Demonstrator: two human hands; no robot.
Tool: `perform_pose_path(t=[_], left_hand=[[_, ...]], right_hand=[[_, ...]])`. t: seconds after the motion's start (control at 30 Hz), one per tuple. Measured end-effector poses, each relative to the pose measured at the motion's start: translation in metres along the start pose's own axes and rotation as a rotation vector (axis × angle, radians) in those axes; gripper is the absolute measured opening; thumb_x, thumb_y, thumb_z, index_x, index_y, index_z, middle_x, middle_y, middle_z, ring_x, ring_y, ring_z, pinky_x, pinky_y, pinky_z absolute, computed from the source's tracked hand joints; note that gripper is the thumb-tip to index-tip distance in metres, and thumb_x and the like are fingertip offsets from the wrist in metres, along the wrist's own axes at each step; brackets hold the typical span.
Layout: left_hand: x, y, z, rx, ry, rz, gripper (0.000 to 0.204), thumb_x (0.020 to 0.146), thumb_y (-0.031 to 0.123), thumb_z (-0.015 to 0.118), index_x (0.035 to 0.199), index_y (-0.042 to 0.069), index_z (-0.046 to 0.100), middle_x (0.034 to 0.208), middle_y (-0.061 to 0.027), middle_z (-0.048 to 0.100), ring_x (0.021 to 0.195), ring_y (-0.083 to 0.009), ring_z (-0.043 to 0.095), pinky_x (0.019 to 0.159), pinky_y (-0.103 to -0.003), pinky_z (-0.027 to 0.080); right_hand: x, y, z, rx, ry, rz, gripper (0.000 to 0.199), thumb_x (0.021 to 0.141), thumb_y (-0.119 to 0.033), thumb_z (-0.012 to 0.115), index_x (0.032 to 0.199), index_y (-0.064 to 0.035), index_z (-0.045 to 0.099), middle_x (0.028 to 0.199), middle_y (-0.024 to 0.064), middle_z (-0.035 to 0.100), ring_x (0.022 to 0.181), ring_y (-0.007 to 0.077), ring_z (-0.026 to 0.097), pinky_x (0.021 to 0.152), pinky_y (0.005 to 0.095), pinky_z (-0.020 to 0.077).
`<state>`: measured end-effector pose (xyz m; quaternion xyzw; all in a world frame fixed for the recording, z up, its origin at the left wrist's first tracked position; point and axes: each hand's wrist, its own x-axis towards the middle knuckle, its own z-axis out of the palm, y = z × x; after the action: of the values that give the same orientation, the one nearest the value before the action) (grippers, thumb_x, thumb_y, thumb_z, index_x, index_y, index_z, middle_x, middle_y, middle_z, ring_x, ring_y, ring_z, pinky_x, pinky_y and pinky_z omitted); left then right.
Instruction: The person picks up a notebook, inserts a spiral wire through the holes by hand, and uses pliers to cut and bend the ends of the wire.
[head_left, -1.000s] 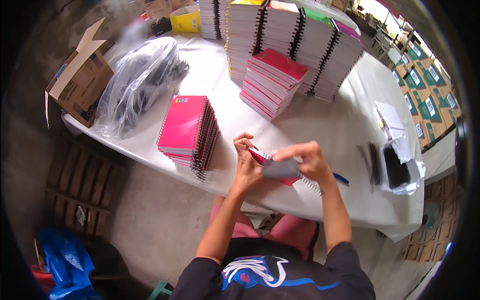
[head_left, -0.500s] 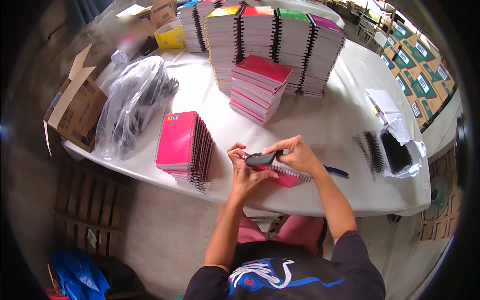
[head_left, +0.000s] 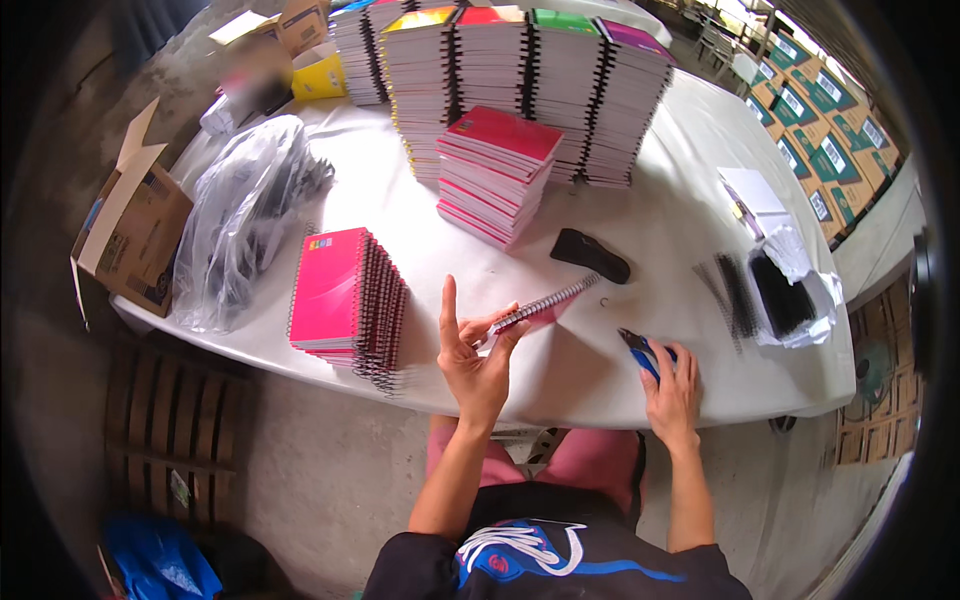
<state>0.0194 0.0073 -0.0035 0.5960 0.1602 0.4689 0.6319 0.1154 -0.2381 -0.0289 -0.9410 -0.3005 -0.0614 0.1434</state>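
My left hand [head_left: 474, 372] pinches a red spiral notebook [head_left: 548, 314] between thumb and fingers, its index finger pointing up. The notebook is tilted on edge, its wire coil [head_left: 545, 303] uppermost. On the table to the right, my right hand [head_left: 673, 396] has its fingers round blue-handled pliers [head_left: 641, 350], the dark jaws pointing away from me. A black, elongated object [head_left: 590, 256] lies flat beyond the notebook; its exact kind is unclear. Left of my hands stands a pile of coil-bound red notebooks [head_left: 333, 285].
A stack of red-covered books without visible coils [head_left: 497, 180] stands before tall piles of bound books [head_left: 490, 70]. Loose black coils [head_left: 735, 295] lie near an opened paper pack of coils [head_left: 783, 297]. At left are a plastic bag [head_left: 240, 220] and an open carton [head_left: 135, 230].
My right hand has let go of the black object, now on the table, and moved right to the pliers. My left hand has tipped the notebook up, coil uppermost. The view has shifted slightly.
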Motion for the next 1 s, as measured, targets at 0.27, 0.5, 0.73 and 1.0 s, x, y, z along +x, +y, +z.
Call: perform_pose_path(t=[0.27, 0.5, 0.73, 1.0], left_hand=[[-0.006, 0.006, 0.010, 0.430, -0.020, 0.449, 0.088, 0.078, -0.007, 0.066, 0.145, -0.001, 0.009, 0.095, -0.0099, 0.070, 0.072, -0.0121, 0.051, 0.074, -0.023, 0.042], [-0.007, 0.008, 0.006, 0.536, -0.052, 0.575, 0.084, 0.078, -0.012, 0.058, 0.145, -0.001, 0.009, 0.102, -0.0098, 0.069, 0.070, -0.0141, 0.050, 0.069, -0.024, 0.042], [-0.010, 0.006, 0.006, 0.541, -0.064, 0.579, 0.084, 0.076, -0.014, 0.055, 0.145, -0.001, 0.007, 0.103, -0.0098, 0.069, 0.069, -0.0150, 0.049, 0.071, -0.025, 0.041], [-0.006, 0.006, 0.007, 0.197, 0.058, 0.312, 0.086, 0.083, -0.006, 0.062, 0.147, 0.009, 0.007, 0.108, -0.0138, 0.064, 0.074, -0.0095, 0.049, 0.074, -0.022, 0.041]], right_hand=[[0.009, -0.100, -0.048, 0.730, 0.103, -0.222, 0.041, 0.088, -0.023, 0.058, 0.129, -0.0196, 0.053, 0.108, 0.0141, 0.047, 0.098, 0.0285, 0.047, 0.090, 0.0407, 0.0365], [0.016, -0.127, -0.057, 0.536, 0.209, -0.280, 0.041, 0.083, -0.023, 0.064, 0.123, -0.0231, 0.059, 0.115, 0.0139, 0.044, 0.103, 0.0306, 0.045, 0.093, 0.0430, 0.0339], [0.018, -0.119, -0.054, 1.102, -0.294, -0.173, 0.042, 0.087, -0.023, 0.061, 0.127, -0.0100, 0.053, 0.100, 0.0151, 0.055, 0.085, 0.0258, 0.055, 0.078, 0.0370, 0.0445], [0.017, -0.104, -0.027, 0.856, -0.114, -0.221, 0.045, 0.091, -0.030, 0.055, 0.130, -0.0091, 0.048, 0.110, 0.0170, 0.051, 0.105, 0.0302, 0.051, 0.092, 0.0396, 0.0390]])
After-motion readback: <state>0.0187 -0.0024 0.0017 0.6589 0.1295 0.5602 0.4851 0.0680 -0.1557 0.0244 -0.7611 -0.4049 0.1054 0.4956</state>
